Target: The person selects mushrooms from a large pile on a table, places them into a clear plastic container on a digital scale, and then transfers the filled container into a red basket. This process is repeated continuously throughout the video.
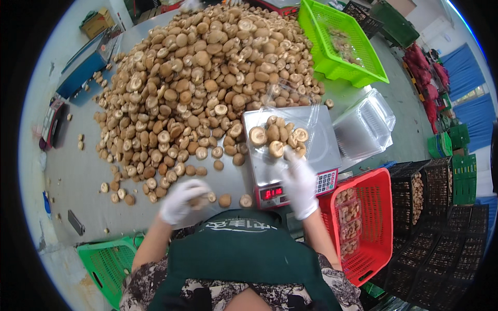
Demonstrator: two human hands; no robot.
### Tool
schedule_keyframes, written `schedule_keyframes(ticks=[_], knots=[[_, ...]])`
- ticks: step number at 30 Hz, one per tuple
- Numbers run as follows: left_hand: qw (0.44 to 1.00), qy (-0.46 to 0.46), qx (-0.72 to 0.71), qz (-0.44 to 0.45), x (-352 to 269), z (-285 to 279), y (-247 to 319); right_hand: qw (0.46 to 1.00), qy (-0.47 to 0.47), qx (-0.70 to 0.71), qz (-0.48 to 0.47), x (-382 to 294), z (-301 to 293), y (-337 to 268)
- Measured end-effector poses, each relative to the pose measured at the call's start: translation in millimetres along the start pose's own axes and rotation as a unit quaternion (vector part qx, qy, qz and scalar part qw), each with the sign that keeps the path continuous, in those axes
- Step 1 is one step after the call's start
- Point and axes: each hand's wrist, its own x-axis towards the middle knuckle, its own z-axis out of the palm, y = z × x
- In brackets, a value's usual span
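Note:
My left hand (186, 201), in a white glove, is curled over mushrooms at the table's near edge; motion blur hides how many it holds. My right hand (298, 179), also gloved, reaches over the digital scale (329, 149) with its fingertips at several shiitake mushrooms (273, 133). Blur hides whether those fingers grip one. The mushrooms lie in a clear plastic clamshell box (311, 116) on the scale's plate, its lid raised towards the pile. Red digits glow on the scale's front, partly beside my wrist. A loose mushroom (225, 200) lies between my hands.
A large mushroom pile (202, 74) covers much of the metal table (83, 186). Stacked clear boxes (363, 124) stand right of the scale. A red crate (375, 225) holds filled boxes; a lime-green crate (369, 72) holds packs. A phone (76, 222) lies left, above a green crate (107, 260).

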Motion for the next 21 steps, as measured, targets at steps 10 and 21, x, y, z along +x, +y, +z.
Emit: schedule_keyframes(ticks=[10,21], knots=[[0.448,0.511,0.627,-0.382,-301.5,-177.7,-54.8,0.984,-0.103,-0.097,-0.109,65.7,22.9,15.8],[0.548,0.063,0.739,0.387,20.4,26.2,-87.9,0.981,-0.174,-0.061,-0.054,72.7,40.6,42.4]])
